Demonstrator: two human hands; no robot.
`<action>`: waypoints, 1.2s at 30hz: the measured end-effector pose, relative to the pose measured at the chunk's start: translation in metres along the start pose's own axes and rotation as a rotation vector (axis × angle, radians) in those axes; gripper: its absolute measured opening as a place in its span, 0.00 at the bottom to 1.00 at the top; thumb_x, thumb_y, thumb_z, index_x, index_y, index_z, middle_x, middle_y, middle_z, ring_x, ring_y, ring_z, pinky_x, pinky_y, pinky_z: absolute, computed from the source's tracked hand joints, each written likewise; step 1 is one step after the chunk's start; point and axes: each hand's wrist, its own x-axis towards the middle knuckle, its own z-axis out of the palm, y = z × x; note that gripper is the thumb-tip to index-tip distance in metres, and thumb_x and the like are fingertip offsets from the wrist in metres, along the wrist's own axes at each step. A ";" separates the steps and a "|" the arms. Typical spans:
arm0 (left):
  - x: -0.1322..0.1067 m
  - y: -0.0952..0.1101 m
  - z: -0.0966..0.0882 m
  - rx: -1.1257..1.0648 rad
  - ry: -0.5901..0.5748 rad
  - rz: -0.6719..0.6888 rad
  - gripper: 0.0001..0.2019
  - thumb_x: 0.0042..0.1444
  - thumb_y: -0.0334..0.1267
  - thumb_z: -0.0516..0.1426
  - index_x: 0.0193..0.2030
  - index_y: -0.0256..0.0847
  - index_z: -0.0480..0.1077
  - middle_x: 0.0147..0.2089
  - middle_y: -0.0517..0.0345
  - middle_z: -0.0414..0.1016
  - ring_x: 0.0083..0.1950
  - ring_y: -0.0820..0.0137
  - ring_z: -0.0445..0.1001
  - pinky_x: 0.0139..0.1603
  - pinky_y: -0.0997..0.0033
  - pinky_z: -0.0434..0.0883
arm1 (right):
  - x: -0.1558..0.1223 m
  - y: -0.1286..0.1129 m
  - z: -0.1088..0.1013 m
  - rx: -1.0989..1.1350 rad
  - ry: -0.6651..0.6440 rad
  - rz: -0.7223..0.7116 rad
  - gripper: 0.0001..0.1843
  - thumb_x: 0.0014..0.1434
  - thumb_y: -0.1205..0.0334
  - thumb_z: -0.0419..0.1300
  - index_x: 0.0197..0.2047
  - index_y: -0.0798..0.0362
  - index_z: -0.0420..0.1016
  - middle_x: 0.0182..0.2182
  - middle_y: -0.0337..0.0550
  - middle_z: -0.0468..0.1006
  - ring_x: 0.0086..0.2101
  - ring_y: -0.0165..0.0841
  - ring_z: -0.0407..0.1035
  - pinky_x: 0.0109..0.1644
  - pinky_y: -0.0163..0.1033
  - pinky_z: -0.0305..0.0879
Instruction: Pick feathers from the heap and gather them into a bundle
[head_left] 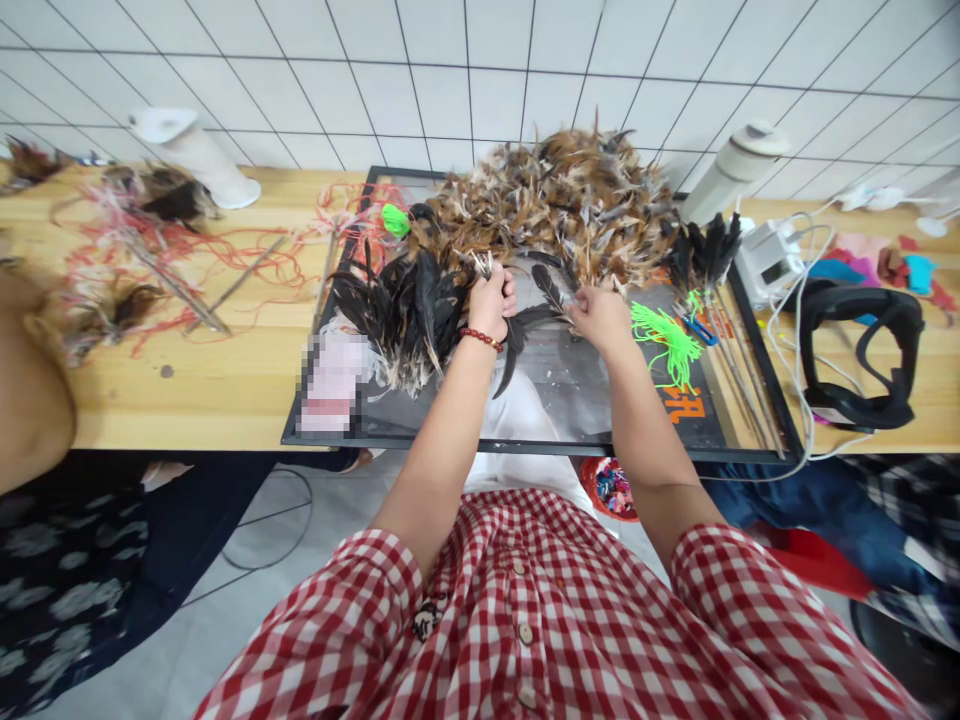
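Note:
My left hand [493,304], with a beaded bracelet at the wrist, is closed around some dark feathers [513,352]; pale quill ends poke out above the fist and dark vanes hang below it. Across a small gap, my right hand [602,316] pinches a single black feather [550,287] that points left. Left of my left hand lies a pile of black feathers [420,300]. Behind both hands rises a big heap of brown feathers [559,205]. A bundle of bright green cord [667,340] sits just right of my right hand.
Everything lies on a black-framed panel [525,447]. Thin sticks [739,370], blue-handled snips [701,331] and a white bottle [731,175] stand right, beside a charger [769,262] and black headset [859,355]. Red string [255,270] tangles left, near another person's arm [30,380].

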 end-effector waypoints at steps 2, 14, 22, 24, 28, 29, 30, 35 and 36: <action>-0.002 0.003 0.000 0.014 0.002 -0.003 0.23 0.65 0.55 0.61 0.29 0.40 0.61 0.21 0.71 0.57 0.15 0.86 0.49 0.16 0.84 0.44 | -0.003 -0.004 0.000 -0.063 -0.052 -0.006 0.14 0.60 0.56 0.63 0.46 0.51 0.85 0.41 0.54 0.85 0.45 0.51 0.79 0.50 0.53 0.74; 0.001 -0.004 0.001 0.154 -0.029 0.022 0.18 0.70 0.44 0.59 0.30 0.38 0.64 0.20 0.70 0.59 0.15 0.87 0.49 0.17 0.84 0.42 | -0.004 -0.013 -0.002 0.041 0.119 -0.110 0.12 0.64 0.63 0.53 0.45 0.53 0.76 0.41 0.57 0.83 0.44 0.49 0.75 0.52 0.53 0.70; 0.000 0.003 -0.005 0.199 -0.087 0.030 0.14 0.70 0.41 0.58 0.33 0.36 0.69 0.20 0.73 0.55 0.15 0.87 0.48 0.17 0.84 0.42 | 0.007 -0.008 0.010 0.705 0.315 -0.167 0.09 0.63 0.52 0.57 0.39 0.49 0.68 0.32 0.40 0.77 0.32 0.32 0.71 0.42 0.40 0.70; -0.002 0.005 -0.006 0.177 -0.118 0.029 0.14 0.72 0.40 0.56 0.34 0.36 0.69 0.20 0.72 0.55 0.15 0.86 0.49 0.17 0.83 0.43 | 0.010 -0.004 0.012 0.804 0.337 -0.152 0.13 0.62 0.48 0.59 0.41 0.49 0.70 0.31 0.39 0.77 0.30 0.32 0.71 0.40 0.40 0.71; -0.008 0.007 -0.004 0.174 -0.164 0.076 0.12 0.70 0.41 0.58 0.35 0.36 0.70 0.21 0.72 0.56 0.16 0.86 0.48 0.18 0.83 0.44 | 0.011 0.008 0.004 0.579 0.479 -0.233 0.13 0.65 0.50 0.60 0.41 0.50 0.76 0.35 0.45 0.80 0.39 0.39 0.75 0.48 0.46 0.73; -0.009 0.007 -0.003 0.176 -0.194 0.080 0.12 0.69 0.41 0.59 0.36 0.36 0.71 0.22 0.71 0.57 0.17 0.86 0.49 0.18 0.84 0.45 | 0.010 0.010 -0.001 0.504 0.512 -0.276 0.12 0.66 0.52 0.58 0.41 0.50 0.78 0.37 0.48 0.81 0.42 0.40 0.76 0.51 0.48 0.73; -0.011 0.007 -0.001 0.176 -0.227 0.082 0.11 0.68 0.41 0.60 0.37 0.36 0.72 0.23 0.71 0.59 0.17 0.86 0.50 0.19 0.83 0.46 | 0.008 0.010 -0.006 0.448 0.521 -0.326 0.12 0.68 0.55 0.56 0.41 0.50 0.79 0.40 0.49 0.82 0.44 0.41 0.76 0.53 0.49 0.73; -0.013 -0.003 0.007 0.174 -0.319 0.177 0.09 0.68 0.35 0.60 0.36 0.34 0.75 0.28 0.63 0.71 0.27 0.82 0.69 0.29 0.83 0.65 | -0.008 0.000 -0.030 0.292 0.202 -0.673 0.16 0.66 0.66 0.52 0.42 0.50 0.82 0.38 0.48 0.83 0.41 0.40 0.77 0.48 0.47 0.74; -0.013 -0.006 0.008 0.194 -0.328 0.195 0.09 0.67 0.33 0.60 0.35 0.34 0.75 0.28 0.62 0.73 0.29 0.81 0.72 0.33 0.83 0.68 | -0.011 -0.003 -0.033 0.277 0.164 -0.709 0.15 0.67 0.65 0.52 0.43 0.50 0.83 0.38 0.48 0.83 0.41 0.40 0.78 0.48 0.47 0.74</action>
